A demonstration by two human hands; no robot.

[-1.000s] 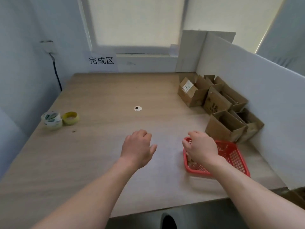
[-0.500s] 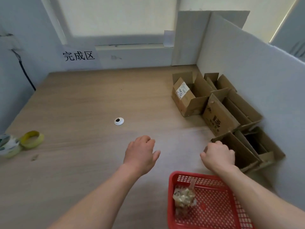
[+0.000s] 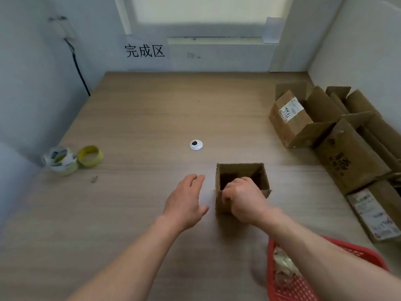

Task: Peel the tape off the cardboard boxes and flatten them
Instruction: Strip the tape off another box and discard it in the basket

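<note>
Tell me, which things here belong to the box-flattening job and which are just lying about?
Job: small open brown cardboard box, gripped by right hand; open left hand beside it; pile of brown cardboard boxes at right; red plastic basket holding crumpled scraps.
Lying about: white-green tape roll; yellow tape roll; white round table grommet; black wall cable.

Head-worn, wide-angle, looking forward and down, close over light wooden tabletop [image 3: 134, 118], facing pale back wall [image 3: 221, 57].
</note>
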